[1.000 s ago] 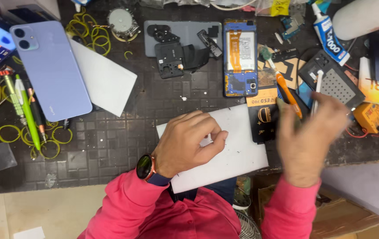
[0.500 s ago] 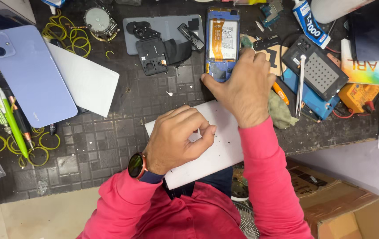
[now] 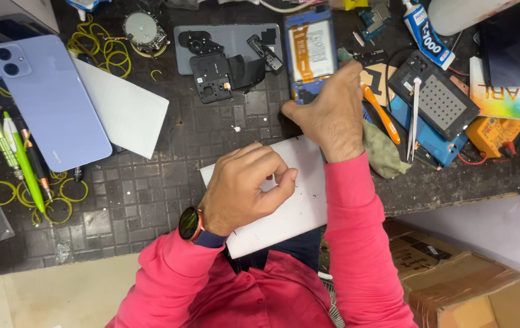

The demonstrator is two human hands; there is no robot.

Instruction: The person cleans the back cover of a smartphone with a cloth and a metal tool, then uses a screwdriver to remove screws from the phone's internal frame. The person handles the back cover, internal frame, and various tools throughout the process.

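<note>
A: R hand [image 3: 331, 115]?
B: Fingers curled over the opened phone [image 3: 310, 53], gripping its lower end, thumb at the edge.
A: L hand [image 3: 245, 188]?
B: Loose fist on the white sheet [image 3: 290, 209]; can't tell if it pinches anything. Best keep the phone flat, steady.

Dark gridded work mat [image 3: 150, 200] under lilac phone [image 3: 50, 100], white sheets [image 3: 126, 112], yellow rubber bands [image 3: 59, 203], opened phone [image 3: 310, 51].
</note>
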